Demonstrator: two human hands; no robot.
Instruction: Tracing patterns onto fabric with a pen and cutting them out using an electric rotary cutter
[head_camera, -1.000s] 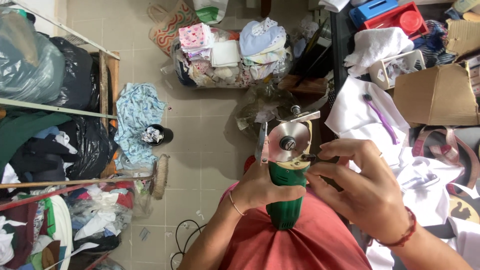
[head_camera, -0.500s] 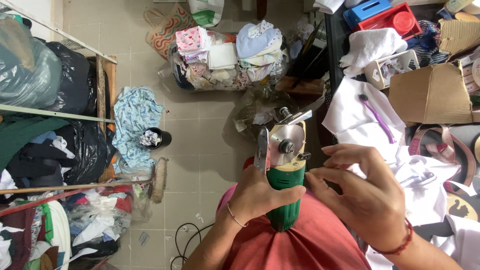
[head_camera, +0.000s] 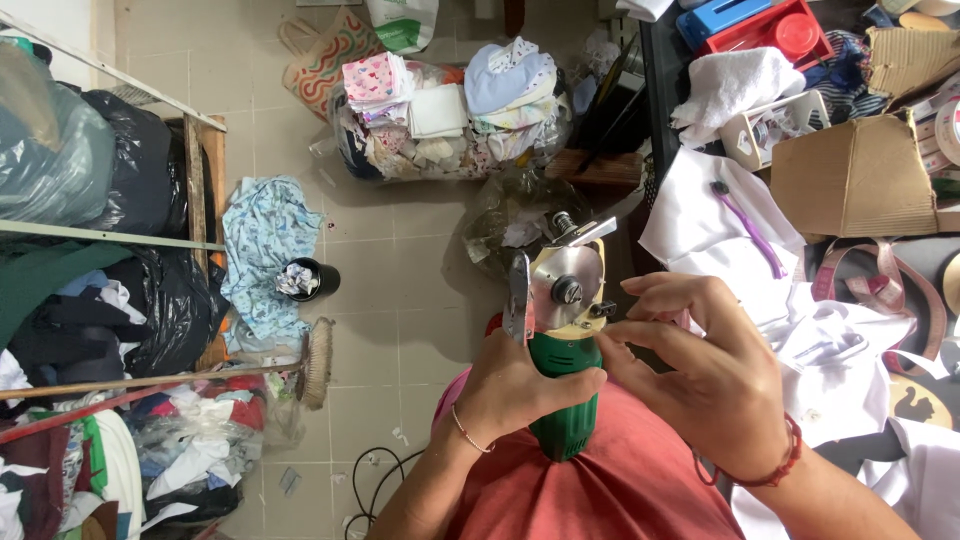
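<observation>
Since the earlier frame, both hands hold nearly the same pose. Left hand (head_camera: 520, 385) wraps the green rotary cutter (head_camera: 563, 380) by its body above the lap; right hand (head_camera: 715, 385) pinches a small part beside the round blade (head_camera: 566, 285). White cloth (head_camera: 740, 250) lies on the desk.

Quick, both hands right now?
Left hand: closed around the green cutter.
Right hand: fingers curled, touching the cutter's head beside the round blade.

Left hand (head_camera: 515, 385) curled in closed grip, thumb across front, thin bracelet at wrist. Right hand (head_camera: 705, 380) raised beside it, fingers (head_camera: 650, 300) bent inward, fingertips pinched; red band on wrist. Both forearms angled up from below.
</observation>
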